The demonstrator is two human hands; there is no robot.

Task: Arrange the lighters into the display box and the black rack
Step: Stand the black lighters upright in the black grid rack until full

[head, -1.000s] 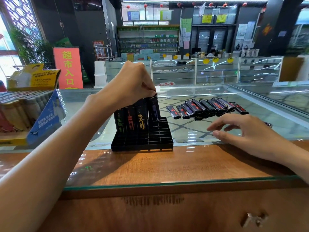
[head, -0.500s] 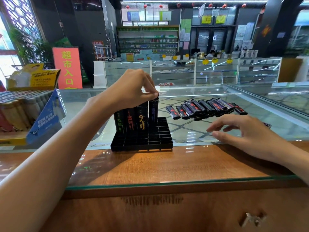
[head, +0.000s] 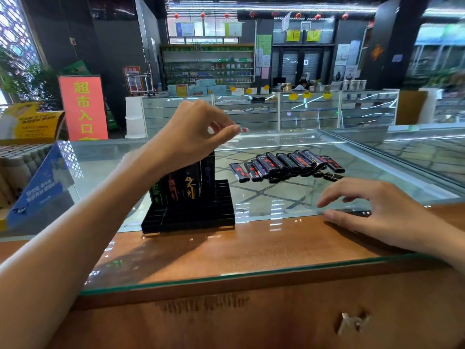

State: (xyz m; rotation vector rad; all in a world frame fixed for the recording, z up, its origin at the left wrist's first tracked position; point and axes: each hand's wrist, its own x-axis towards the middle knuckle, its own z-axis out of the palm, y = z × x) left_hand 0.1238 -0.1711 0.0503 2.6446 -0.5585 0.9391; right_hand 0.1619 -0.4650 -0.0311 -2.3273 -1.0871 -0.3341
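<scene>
Left hand (head: 191, 137) lifted off racked lighter (head: 208, 172).

Red sign (head: 83, 107): 超市入口; rack lighters (head: 187, 187) glyphs unclear.

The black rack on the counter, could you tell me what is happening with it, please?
A person is filling the black rack. Several upright lighters already stand in it, and the left hand hovers just above them, apparently holding nothing. The right hand is spread open over the glass counter, near a row of loose lighters lying flat, not yet racked.
</scene>
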